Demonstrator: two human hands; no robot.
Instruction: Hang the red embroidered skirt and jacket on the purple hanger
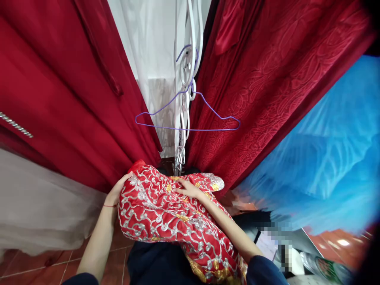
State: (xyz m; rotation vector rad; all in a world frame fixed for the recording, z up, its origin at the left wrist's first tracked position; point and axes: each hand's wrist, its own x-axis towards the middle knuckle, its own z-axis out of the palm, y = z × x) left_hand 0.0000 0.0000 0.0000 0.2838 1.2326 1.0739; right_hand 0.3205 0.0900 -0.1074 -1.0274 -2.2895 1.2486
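Heavy red drapes left (59, 99) and right (267, 79), the right one embossed; white sheer curtain (148, 47) between them, daylight coming through; white iron scrollwork (180, 154) with a purple wire hanger (187, 129) hooked on it; blue cloth (326, 158) far right; pale grey fabric (38, 206) low left; terracotta tile floor (59, 265).

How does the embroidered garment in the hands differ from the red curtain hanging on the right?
The embroidered garment carries silver and gold scrollwork; the red curtain shows only a same-colour embossed pattern. The garment lies bunched, held at its edge by the left hand with the right hand flat on top; the curtain hangs in long folds. Both are red fabric.
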